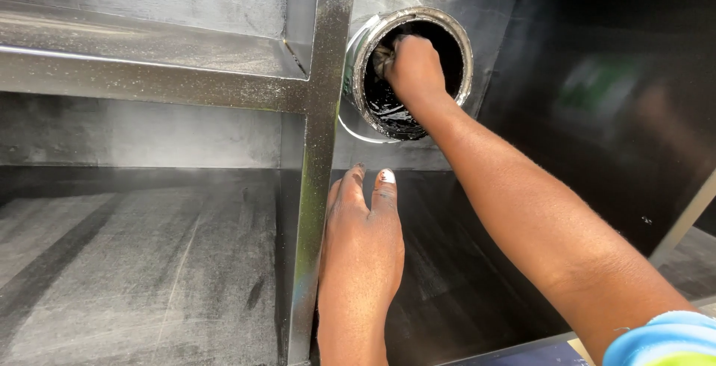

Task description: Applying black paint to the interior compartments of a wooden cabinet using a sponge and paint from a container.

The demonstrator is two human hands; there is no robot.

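Packages: one round metal can (409, 71), open-topped, upper centre, lying tilted with its mouth toward the camera; bright silver rim and wall, inside coated glossy black; no label showing on its visible side. The right hand (415, 68) reaches into its mouth, closed around a small pale object that cannot be made out

Labels, signs, screens: none that can be told; a blurred green and pale patch (600, 86) on the dark panel at upper right is too unclear to identify
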